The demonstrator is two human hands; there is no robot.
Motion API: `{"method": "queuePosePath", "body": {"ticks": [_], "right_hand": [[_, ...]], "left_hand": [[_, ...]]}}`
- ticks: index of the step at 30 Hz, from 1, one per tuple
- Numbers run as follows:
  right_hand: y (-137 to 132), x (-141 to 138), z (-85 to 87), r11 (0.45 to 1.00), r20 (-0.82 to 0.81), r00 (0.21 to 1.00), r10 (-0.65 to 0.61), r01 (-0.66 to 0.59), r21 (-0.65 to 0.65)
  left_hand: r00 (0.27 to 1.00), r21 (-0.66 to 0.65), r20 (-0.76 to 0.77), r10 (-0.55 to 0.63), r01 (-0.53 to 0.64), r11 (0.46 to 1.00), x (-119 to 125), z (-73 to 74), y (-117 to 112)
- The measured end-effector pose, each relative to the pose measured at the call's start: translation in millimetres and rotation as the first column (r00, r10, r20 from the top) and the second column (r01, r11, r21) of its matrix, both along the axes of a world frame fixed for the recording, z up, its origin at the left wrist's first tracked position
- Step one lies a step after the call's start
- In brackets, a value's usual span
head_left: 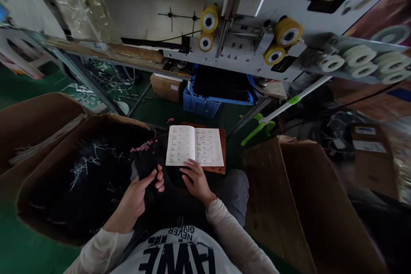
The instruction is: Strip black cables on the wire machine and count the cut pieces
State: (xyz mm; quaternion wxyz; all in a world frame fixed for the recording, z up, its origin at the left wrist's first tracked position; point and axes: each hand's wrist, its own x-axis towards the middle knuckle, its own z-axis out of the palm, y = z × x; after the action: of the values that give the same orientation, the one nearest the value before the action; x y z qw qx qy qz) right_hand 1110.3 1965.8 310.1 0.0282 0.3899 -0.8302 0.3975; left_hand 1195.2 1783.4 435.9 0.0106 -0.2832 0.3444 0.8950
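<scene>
The one view looks out from the person's head, facing forward and down. Nearest the lens, along the bottom edge, is the white shirt with black lettering (180,239); the bare left hand (141,188) and bare right hand (198,182) stand a little farther off. The open, white-paged paper notebook (180,145) sits near the centre, beyond them the pale, flat machine panel with yellow rollers (244,63) across the upper right.
</scene>
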Motion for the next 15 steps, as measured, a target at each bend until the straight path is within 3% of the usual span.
{"method": "queuePosePath", "body": {"ticks": [2,4,5,7,9,15], "right_hand": [[23,-3,-5.9,0.956,-0.028,0.957,-0.289,0.29,0.051],[41,-6,-14.2,0.846,-0.077,0.864,-0.498,0.504,0.176],[48,-6,-18.5,0.793,-0.098,0.831,-0.547,0.552,0.256],[52,-5,-25.6,0.723,-0.12,0.816,-0.565,0.56,0.404],[47,-5,-28.9,0.696,-0.13,0.83,-0.542,0.531,0.483],[12,-15,-19.9,0.712,-0.123,0.847,-0.517,0.505,0.487]], "left_hand": [[1.0,0.015,0.011,0.005,-0.005,1.0,-4,-1.4,-1],[1.0,0.029,0.017,0.004,-0.005,1.0,-9,-2.6,-1],[1.0,0.037,0.019,0.001,-0.002,0.999,-11,-3.4,-1],[1.0,0.053,0.024,-0.008,0.007,0.999,-14,-5.2,1],[0.999,0.059,0.027,-0.02,0.018,0.998,-16,-6.9,2],[0.999,0.052,0.037,-0.013,0.011,0.999,-13,-8.3,3]]}}
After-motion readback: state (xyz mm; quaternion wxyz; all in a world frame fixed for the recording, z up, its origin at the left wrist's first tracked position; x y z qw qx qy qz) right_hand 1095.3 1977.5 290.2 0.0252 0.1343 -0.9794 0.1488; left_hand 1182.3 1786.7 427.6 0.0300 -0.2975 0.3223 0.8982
